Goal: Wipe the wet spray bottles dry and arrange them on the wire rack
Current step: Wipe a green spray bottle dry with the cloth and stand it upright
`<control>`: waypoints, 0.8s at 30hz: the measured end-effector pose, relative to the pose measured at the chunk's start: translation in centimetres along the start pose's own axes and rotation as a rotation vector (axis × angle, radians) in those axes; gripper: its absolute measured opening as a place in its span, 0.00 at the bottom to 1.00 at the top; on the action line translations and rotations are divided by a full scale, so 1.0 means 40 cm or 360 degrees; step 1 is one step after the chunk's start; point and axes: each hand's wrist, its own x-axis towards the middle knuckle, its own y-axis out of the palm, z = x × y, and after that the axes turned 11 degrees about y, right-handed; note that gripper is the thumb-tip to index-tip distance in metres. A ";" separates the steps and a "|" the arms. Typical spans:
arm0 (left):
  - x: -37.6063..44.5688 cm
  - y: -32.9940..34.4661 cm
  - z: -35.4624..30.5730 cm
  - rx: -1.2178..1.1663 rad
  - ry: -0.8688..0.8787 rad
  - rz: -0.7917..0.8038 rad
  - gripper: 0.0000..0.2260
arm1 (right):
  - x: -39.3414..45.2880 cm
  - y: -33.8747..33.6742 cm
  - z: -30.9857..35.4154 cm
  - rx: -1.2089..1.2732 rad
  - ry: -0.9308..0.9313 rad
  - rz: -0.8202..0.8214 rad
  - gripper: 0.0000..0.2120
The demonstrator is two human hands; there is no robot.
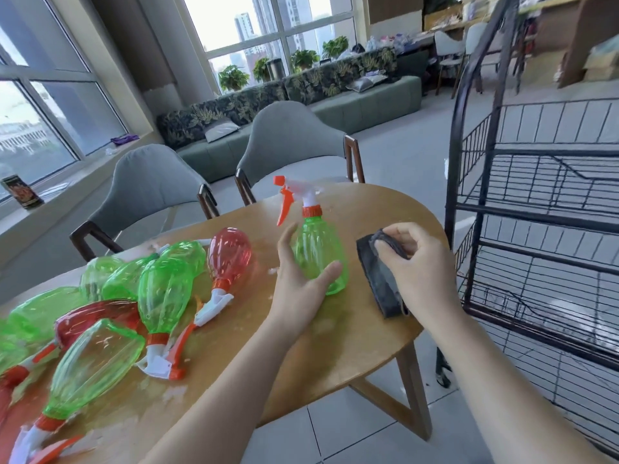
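Note:
A green spray bottle (316, 249) with a white and orange trigger head stands upright on the wooden table (335, 346). My left hand (298, 283) is open around its lower body, fingers straight on the left side and thumb against the front. My right hand (415, 266) pinches the top of a dark grey cloth (378, 279) that lies on the table just right of the bottle. Several green and red spray bottles (160, 289) lie in a wet heap at the table's left. The black wire rack (536, 209) stands right of the table, its visible shelves bare.
Two grey chairs (288, 142) stand at the table's far side. Water patches glisten on the tabletop near the heap. A windowsill with a dark can (21, 192) runs along the left. The tiled floor shows beneath the table's near right edge.

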 end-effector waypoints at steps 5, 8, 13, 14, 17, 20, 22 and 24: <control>0.218 0.098 0.056 0.0151 -0.0147 -0.0109 0.45 | 0.064 -0.009 -0.024 0.0029 0.0045 -0.0004 0.05; 0.338 0.142 0.081 0.0120 -0.0182 -0.0166 0.44 | 0.093 -0.012 -0.048 0.0082 0.0080 0.0034 0.05; 0.492 0.206 0.135 0.0142 -0.0156 -0.0198 0.43 | 0.127 -0.012 -0.067 0.0098 0.0140 0.0021 0.05; 0.519 0.218 0.144 0.0152 -0.0148 -0.0202 0.43 | 0.131 -0.012 -0.067 0.0109 0.0144 0.0026 0.05; 0.593 0.244 0.172 0.0176 -0.0138 -0.0205 0.43 | 0.137 -0.011 -0.067 0.0150 0.0152 0.0071 0.05; 0.649 0.258 0.196 0.0218 -0.0149 -0.0201 0.43 | 0.142 -0.010 -0.072 0.0142 0.0163 0.0107 0.06; 0.675 0.259 0.210 0.0231 -0.0155 -0.0196 0.43 | 0.147 -0.012 -0.076 0.0144 0.0173 0.0131 0.06; 0.693 0.260 0.218 0.0248 -0.0154 -0.0186 0.44 | 0.152 -0.014 -0.080 0.0142 0.0173 0.0133 0.05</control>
